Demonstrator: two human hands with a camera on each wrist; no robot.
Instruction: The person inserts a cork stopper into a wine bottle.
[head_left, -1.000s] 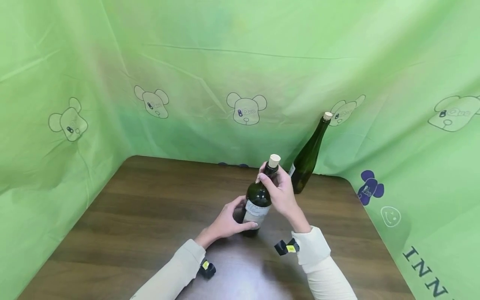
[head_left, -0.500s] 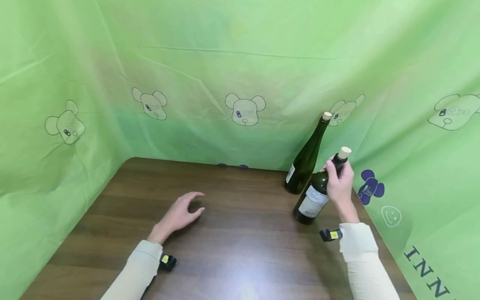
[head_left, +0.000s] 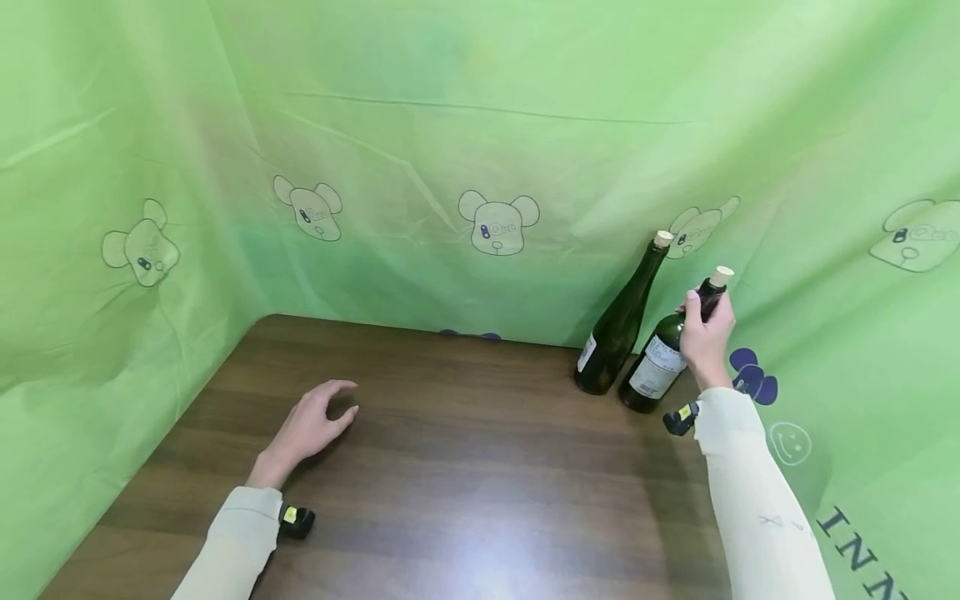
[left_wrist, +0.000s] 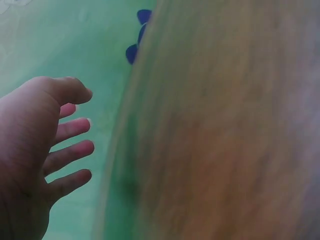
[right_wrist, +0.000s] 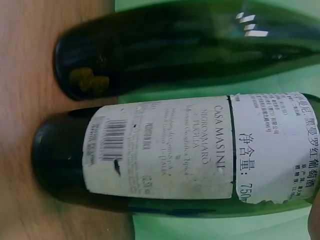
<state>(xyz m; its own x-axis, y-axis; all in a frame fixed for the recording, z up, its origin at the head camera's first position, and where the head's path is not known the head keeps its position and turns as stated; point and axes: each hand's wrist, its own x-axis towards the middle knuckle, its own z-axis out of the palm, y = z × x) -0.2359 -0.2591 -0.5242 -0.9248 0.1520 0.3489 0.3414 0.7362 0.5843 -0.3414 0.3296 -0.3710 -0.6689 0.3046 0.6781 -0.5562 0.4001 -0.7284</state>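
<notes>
My right hand grips the neck of a dark green wine bottle with a pale cork in its mouth. This bottle stands near the table's back right corner, and its worn white labels face the right wrist camera. Just left of it is a taller, slimmer green bottle, corked too, with a small label low on its side. Far to the left, my left hand is over the table with fingers loosely bent and nothing held; the left wrist view shows its fingers spread apart.
The brown wooden table meets a green printed cloth along its back and right edges. Both bottles stand close to that cloth. A small black camera is strapped at the left wrist, another at the right.
My left hand has let go of the wine bottle and drawn back left. The right hand has carried the bottle from mid-table to the right and back, beside the slimmer bottle.
</notes>
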